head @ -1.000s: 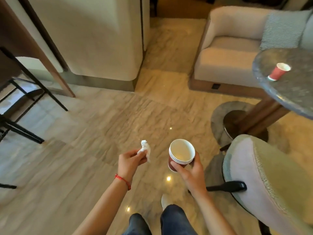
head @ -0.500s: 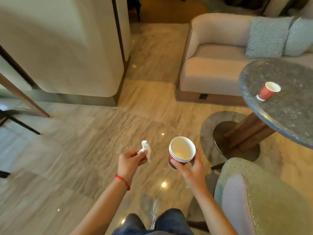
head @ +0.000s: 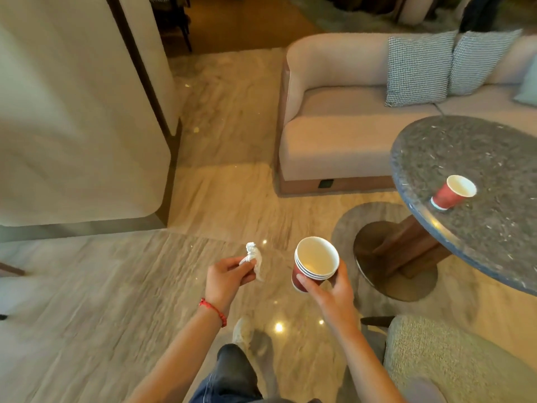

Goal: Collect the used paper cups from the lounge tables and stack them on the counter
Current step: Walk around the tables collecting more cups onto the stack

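left hand (head: 229, 274): pinches a napkin (head: 255, 258), crumpled, at 9 o'clock of the stack.
right hand (head: 331, 289): curled round stack (head: 315, 264), approx 3 nested cups, upright.
cup (head: 452, 192): alone on table (head: 494, 228), 2 o'clock of stack, near the edge.
done: some cups collected.
left: grab that cup, then stack on counter; none in view.

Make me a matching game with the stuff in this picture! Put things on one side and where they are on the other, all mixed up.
Things:
1. stack of cups
2. crumpled tissue
3. single red cup
4. checked cushions

Places:
A. on the sofa
B. in the right hand
C. on the round table
D. in the left hand

Pairs: 1-B, 2-D, 3-C, 4-A
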A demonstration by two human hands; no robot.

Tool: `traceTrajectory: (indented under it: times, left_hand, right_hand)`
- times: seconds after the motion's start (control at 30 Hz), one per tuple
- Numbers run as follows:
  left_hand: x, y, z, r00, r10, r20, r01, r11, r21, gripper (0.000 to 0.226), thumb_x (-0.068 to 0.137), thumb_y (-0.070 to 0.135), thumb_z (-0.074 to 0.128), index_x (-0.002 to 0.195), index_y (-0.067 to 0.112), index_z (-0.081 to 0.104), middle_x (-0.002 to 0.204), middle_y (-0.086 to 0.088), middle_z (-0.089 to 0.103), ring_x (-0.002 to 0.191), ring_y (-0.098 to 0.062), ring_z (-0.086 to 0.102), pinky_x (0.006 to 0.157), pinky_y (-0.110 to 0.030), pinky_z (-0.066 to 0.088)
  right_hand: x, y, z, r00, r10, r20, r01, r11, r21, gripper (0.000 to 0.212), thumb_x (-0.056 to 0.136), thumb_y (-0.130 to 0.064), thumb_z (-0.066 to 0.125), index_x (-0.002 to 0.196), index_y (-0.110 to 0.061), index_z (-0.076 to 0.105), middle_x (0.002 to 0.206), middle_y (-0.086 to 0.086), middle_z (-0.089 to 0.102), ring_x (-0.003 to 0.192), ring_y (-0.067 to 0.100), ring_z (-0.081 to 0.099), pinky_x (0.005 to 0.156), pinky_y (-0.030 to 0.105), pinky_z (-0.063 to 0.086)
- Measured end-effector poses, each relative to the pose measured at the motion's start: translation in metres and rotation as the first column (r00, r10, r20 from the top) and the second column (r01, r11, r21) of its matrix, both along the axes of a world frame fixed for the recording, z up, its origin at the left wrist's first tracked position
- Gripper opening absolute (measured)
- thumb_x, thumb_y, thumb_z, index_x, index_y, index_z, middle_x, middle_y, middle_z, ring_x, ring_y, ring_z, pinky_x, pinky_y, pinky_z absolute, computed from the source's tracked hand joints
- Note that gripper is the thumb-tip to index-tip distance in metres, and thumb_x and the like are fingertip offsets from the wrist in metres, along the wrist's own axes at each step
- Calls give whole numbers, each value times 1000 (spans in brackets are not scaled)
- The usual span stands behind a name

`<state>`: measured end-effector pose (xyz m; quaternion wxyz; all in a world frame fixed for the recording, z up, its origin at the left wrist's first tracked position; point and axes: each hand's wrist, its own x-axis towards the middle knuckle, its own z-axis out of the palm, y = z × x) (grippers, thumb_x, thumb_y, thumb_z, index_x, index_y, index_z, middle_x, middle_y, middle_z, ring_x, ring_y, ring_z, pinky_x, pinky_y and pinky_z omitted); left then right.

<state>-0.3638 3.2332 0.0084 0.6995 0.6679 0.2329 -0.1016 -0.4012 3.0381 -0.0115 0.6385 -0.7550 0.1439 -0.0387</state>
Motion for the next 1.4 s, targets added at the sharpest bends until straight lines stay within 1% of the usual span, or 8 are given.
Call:
traceTrajectory:
  times: [0.13, 0.33, 0.47, 0.63, 0.97, 1.13, 1.3, 1.4]
  left_hand:
    - [73, 3, 3, 998, -68, -12, 68, 998, -2, 11, 80, 9, 69, 71, 14, 74, 69, -12, 71, 67, -19, 67, 73, -29, 57]
    - [149, -17, 9, 976, -216, -18, 217, 976, 27, 9, 80, 8, 68, 74, 10, 73, 67, -12, 66, 64, -16, 63, 74, -25, 56]
    - [183, -52, 7, 947, -319, -27, 319, 948, -1, 7, 80, 5, 67, 78, 6, 73, 58, -4, 67, 57, -11, 63, 65, -19, 56]
    - [214, -110, 7, 887, -462, -16, 462, 887, 2, 23, 79, 11, 69, 57, 18, 73, 63, -6, 64, 62, -14, 62, 71, -24, 55]
    - [256, -260, 12, 799, -601, 28, 601, 799, 3, 10, 81, 7, 67, 73, 11, 73, 53, 6, 64, 52, -2, 60, 63, -16, 55]
    - [269, -311, 13, 792, -610, 42, 611, 791, -25, 6, 81, 6, 67, 78, 6, 72, 55, 6, 67, 53, -3, 63, 58, -13, 53]
    - [282, -342, 12, 753, -658, 18, 658, 753, -26, 10, 80, 9, 68, 73, 14, 73, 55, 7, 69, 54, -2, 63, 54, -11, 50]
    - [294, -362, 10, 731, -682, 8, 682, 730, -38, 19, 79, 8, 69, 65, 21, 73, 57, 5, 70, 56, -5, 65, 55, -13, 52]
  right_hand:
    - [56, 8, 3, 994, -105, -17, 105, 994, 29, 61, 55, -47, 78, 108, -42, 48, 113, -17, 57, 105, -2, 54, 75, 10, 44]
    - [105, 4, 9, 968, -250, 14, 249, 968, 28, 62, 55, -47, 78, 109, -47, 47, 109, -28, 54, 103, -14, 51, 74, 3, 44]
    - [116, -17, 10, 929, -371, -4, 371, 929, 6, 60, 58, -39, 81, 108, -44, 46, 110, -24, 55, 104, -1, 55, 78, 13, 44]
    - [120, -61, 11, 862, -506, 25, 507, 862, -7, 65, 59, -35, 84, 113, -40, 48, 111, -19, 57, 103, -6, 53, 75, 6, 46]
    - [144, -189, 7, 743, -663, 90, 667, 745, -14, 62, 63, -17, 85, 108, -40, 49, 109, -23, 58, 99, -16, 53, 74, 2, 44]
    - [157, -242, 16, 709, -699, 92, 702, 712, -1, 59, 61, -27, 84, 106, -44, 50, 103, -30, 61, 99, -12, 55, 78, 14, 45]
    - [168, -275, 25, 664, -738, 119, 745, 667, -18, 60, 54, -46, 79, 102, -63, 48, 102, -40, 56, 99, -15, 53, 75, 2, 43]
    - [175, -291, 25, 644, -754, 127, 762, 647, -23, 64, 61, -32, 84, 104, -61, 47, 104, -42, 55, 101, -16, 52, 77, 2, 43]
